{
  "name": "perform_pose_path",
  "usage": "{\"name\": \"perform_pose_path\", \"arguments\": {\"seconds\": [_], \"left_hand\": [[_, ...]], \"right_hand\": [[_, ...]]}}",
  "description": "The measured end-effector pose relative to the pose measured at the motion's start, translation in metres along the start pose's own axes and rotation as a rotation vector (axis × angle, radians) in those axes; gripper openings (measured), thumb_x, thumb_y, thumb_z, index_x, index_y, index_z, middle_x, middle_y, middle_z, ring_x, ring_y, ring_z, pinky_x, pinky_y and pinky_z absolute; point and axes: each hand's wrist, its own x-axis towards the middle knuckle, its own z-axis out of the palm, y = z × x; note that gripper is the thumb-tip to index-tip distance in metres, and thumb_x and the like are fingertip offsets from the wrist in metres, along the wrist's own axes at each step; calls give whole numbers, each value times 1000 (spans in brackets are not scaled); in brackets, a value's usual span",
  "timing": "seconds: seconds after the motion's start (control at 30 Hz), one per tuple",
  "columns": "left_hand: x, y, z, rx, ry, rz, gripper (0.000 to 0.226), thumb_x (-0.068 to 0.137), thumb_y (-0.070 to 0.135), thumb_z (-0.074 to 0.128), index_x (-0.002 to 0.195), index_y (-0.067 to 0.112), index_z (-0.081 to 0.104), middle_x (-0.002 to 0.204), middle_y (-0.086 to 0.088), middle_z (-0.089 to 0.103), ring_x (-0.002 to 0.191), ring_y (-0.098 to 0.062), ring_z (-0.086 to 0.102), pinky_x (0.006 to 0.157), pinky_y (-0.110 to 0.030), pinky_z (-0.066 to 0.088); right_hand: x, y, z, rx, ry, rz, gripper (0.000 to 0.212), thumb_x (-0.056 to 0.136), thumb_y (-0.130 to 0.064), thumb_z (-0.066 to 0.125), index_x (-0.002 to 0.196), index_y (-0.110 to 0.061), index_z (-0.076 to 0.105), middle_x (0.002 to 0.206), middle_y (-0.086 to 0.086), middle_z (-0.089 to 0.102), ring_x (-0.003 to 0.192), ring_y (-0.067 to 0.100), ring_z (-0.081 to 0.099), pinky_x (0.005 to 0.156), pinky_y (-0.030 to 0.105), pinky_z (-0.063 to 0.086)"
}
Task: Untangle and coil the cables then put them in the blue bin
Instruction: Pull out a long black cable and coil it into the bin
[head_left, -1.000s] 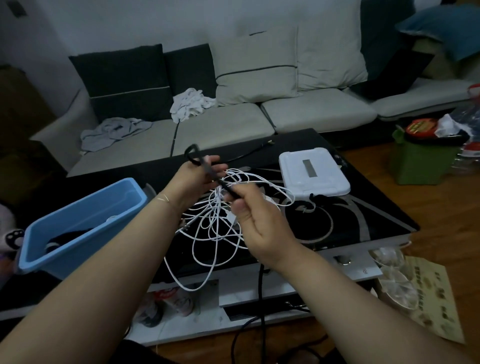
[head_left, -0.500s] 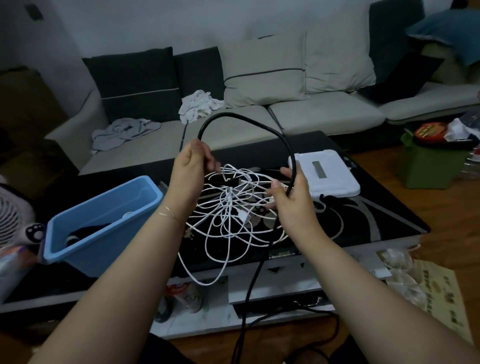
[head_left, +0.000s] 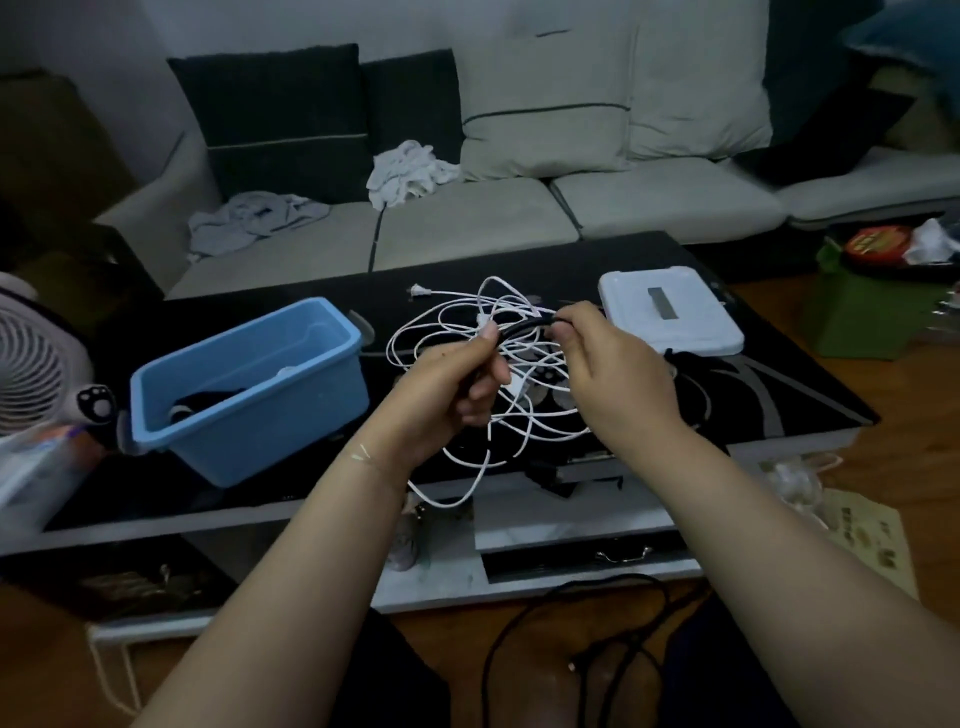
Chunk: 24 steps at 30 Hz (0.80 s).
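A black cable (head_left: 524, 327) runs between my two hands above the coffee table. My left hand (head_left: 452, 387) grips it with curled fingers, thumb on top. My right hand (head_left: 613, 369) pinches the same cable a little to the right. More of the black cable lies in loops on the floor (head_left: 587, 618) near my legs. Under my hands a tangle of white cable (head_left: 498, 364) spreads over the black tabletop, one loop hanging over the front edge. The blue bin (head_left: 260, 384) stands on the table to the left, with something dark inside.
A white box (head_left: 670, 306) lies on the black table (head_left: 779, 384) at the right. A sofa with cushions and clothes stands behind. A fan (head_left: 31, 358) is at the left, a green container (head_left: 872, 312) at the right, papers on the floor.
The big black loop held up between my hands has come down. My hands have drawn close together and now hold a short stretch of the black cable.
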Motion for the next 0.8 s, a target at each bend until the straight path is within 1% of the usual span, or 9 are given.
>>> {"name": "perform_pose_path", "arguments": {"seconds": [0.1, 0.2, 0.27, 0.33, 0.43, 0.5, 0.57, 0.7, 0.8], "left_hand": [[-7, -17, -7, -164, -18, -62, 43, 89, 48, 46, 62, 17, 60, 44, 8, 31, 39, -6, 28, 41, -18, 31], [-10, -32, -7, -325, -35, -94, 38, 93, 43, 39, 75, 15, 56, 43, 8, 31, 35, -3, 25, 39, -17, 29], [-10, -37, -3, -389, -52, -99, 34, 93, 40, 39, 81, 13, 57, 43, 8, 31, 35, -2, 23, 37, -15, 24], [-9, -38, 1, -437, -46, -97, 34, 92, 38, 40, 83, 12, 61, 44, 8, 31, 35, -1, 20, 37, -14, 19], [-7, -35, -1, -519, 9, -45, 37, 95, 40, 38, 83, 14, 61, 53, 8, 38, 35, 0, 23, 35, -13, 15], [-5, -33, -6, -569, 56, 4, 41, 100, 41, 32, 87, 15, 60, 58, 9, 43, 36, 0, 27, 35, -12, 14], [-4, -31, -9, -574, 85, 38, 41, 102, 40, 29, 98, 13, 60, 62, 10, 50, 38, -1, 30, 35, -11, 16], [-5, -30, -11, -433, 156, 125, 35, 104, 26, 30, 118, 8, 56, 77, 8, 69, 45, -1, 35, 39, -10, 24], [-5, -30, -7, -322, 225, 181, 32, 105, 22, 31, 124, 6, 50, 79, 4, 73, 49, -1, 42, 43, -12, 31]], "right_hand": [[0, 9, 1, 69, -29, 183, 26, 102, -39, 35, 103, -19, 52, 74, -3, 60, 74, 26, 57, 59, 38, 42], [4, 26, 11, 120, -85, 338, 17, 101, -39, 36, 99, -24, 45, 69, -8, 53, 65, 15, 51, 55, 33, 36], [3, 32, 21, 167, -115, 421, 14, 102, -36, 37, 98, -23, 43, 74, -7, 53, 66, 8, 48, 55, 31, 32], [2, 35, 30, 213, -135, 464, 17, 102, -33, 37, 97, -19, 44, 84, -1, 56, 74, 16, 52, 63, 34, 37], [-1, 34, 40, 114, -226, 425, 21, 101, -37, 38, 93, -19, 47, 84, 4, 59, 83, 30, 56, 67, 37, 42], [-7, 29, 48, -5, -335, 355, 24, 100, -41, 37, 89, -23, 47, 84, 4, 61, 84, 31, 58, 63, 35, 39], [-16, 22, 59, -110, -426, 280, 26, 100, -43, 37, 89, -24, 50, 90, 7, 65, 89, 32, 60, 62, 34, 36], [-29, 7, 77, -175, -576, 166, 29, 99, -46, 37, 109, -26, 54, 102, 12, 67, 97, 35, 61, 66, 36, 39], [-33, 4, 77, -202, -704, 71, 35, 98, -40, 39, 133, -38, 39, 111, 9, 66, 101, 33, 61, 72, 38, 45]]}}
